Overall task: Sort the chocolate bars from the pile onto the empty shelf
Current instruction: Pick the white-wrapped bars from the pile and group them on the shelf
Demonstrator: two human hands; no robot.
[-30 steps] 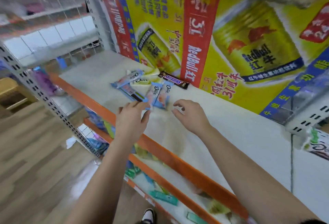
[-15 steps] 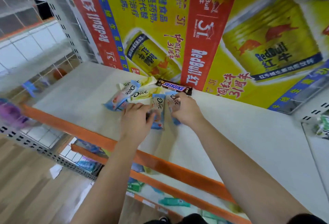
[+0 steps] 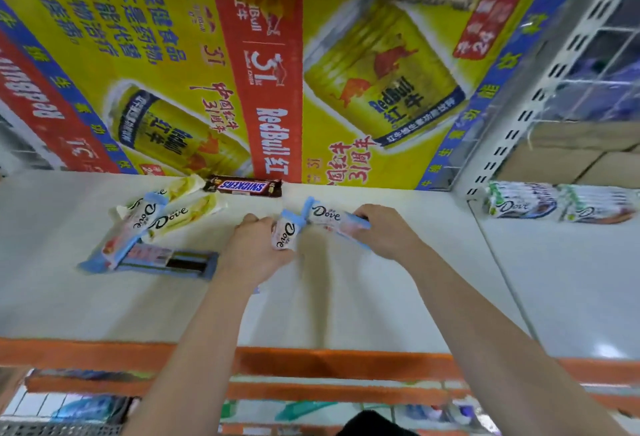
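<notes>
The left hand (image 3: 254,250) is gripping a chocolate bar (image 3: 285,233) in a blue and white wrapper. Its fingers are curling around the lower half, so the bar is standing almost on end. The right hand (image 3: 386,231) is holding a second bar (image 3: 330,217) of the same kind by its right end, with the fingers curled over it. This one is pointing to nine o'clock, and its free end is coming very close to the other; I cannot tell if they touch. Both are just over the white shelf (image 3: 381,300), towards the back.

I judge that such bars are light and rather stiff but thin, so bending can snap them. The glossy wrapper is looking slippery, and its flat sealed ends are giving a poor hold. Taking a bar across the middle, by the long edges, seems safest.

The pile (image 3: 145,219) is lying at nine o'clock from the left hand, well apart. A brown bar (image 3: 242,186) is lying at eleven o'clock, against the poster (image 3: 173,55).
</notes>
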